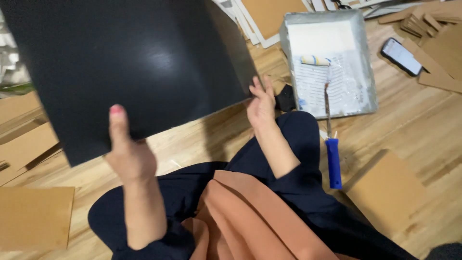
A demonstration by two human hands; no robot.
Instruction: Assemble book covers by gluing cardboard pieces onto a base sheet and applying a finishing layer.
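Black board (130, 67) was held tilted above the lap and wooden floor (414, 120), left hand (129, 154) pinching its lower edge, right hand (261, 103) open-fingered, steadying its right corner, paint tray (368, 67) nearby.

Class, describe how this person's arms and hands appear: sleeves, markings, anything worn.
Both forearms are bare, with no sleeves, watch or rings visible. The left hand has a pink-painted thumbnail. The right hand shows slim fingers; any nail polish there cannot be told.
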